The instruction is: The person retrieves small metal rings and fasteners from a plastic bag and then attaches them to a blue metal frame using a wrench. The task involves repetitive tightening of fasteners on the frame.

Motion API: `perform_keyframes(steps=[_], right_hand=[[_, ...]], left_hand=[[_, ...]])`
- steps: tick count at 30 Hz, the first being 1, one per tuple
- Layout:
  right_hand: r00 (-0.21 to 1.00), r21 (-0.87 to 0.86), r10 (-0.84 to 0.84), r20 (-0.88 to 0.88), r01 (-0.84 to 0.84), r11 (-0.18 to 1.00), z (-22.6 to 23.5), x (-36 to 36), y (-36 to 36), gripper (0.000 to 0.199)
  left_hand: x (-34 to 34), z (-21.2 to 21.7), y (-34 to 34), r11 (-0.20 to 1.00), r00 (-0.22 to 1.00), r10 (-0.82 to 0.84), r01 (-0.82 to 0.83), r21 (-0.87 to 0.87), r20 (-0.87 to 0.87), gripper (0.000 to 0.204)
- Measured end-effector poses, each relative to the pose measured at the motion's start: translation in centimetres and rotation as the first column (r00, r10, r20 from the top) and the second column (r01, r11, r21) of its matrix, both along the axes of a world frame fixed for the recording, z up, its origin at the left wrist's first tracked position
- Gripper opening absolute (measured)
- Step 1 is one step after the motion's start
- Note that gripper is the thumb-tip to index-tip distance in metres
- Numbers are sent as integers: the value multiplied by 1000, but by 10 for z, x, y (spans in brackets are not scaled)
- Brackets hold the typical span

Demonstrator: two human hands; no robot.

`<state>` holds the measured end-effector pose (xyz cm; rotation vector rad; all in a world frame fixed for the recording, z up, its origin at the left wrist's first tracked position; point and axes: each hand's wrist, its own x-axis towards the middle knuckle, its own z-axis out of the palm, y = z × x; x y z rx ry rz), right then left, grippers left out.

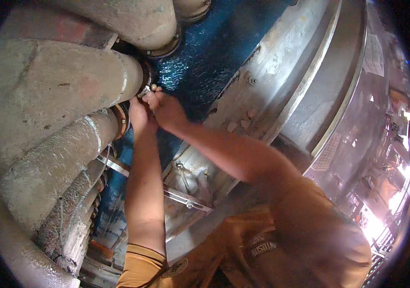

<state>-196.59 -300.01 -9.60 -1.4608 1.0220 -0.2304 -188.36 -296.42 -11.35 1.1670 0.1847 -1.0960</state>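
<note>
Both my hands meet at the dark ringed end (148, 77) of a thick, rough grey pipe (80, 72). My right hand (167, 109) is closed, its fingertips pinched beside a small shiny metal piece (144, 90) at the pipe's rim. Just left of it and touching it, my left hand (140, 114) is also closed, thumb side up against the same rim. What lies between the fingers is too small and partly hidden to name. Below and nearer, another pipe (66, 153) ends in a rust-coloured ring (121, 120) close to my left wrist.
Further grey pipes (128, 21) are stacked on the left. Beyond my hands lies a blue, rippled, water-like surface (205, 57). A curved metal wall with ledges (282, 62) runs along the right. Below my forearms, a slotted metal bar (186, 197) spans the gap.
</note>
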Motion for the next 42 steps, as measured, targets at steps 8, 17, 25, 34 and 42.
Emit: perform_keyframes(steps=[8, 17, 25, 34, 42], right_hand=[[937, -117, -40, 348, 86, 989, -12, -25, -7, 41], [674, -25, 731, -105, -737, 676, 12, -1, -112, 38], [933, -390, 336, 125, -266, 882, -34, -8, -15, 31], [915, 85, -71, 397, 41, 996, -17, -24, -5, 35], [732, 78, 673, 103, -681, 728, -19, -2, -104, 46]], left_hand=[[1, -3, 0, 997, 999, 9, -6, 79, -34, 47], [1, 2, 4, 995, 999, -39, 39, 93, 7, 45], [29, -55, 28, 933, 979, -157, 103, -344, -131, 46], [7, -15, 5, 999, 999, -42, 42, -4, -25, 47], [4, -9, 4, 997, 999, -39, 38, 65, 18, 48]])
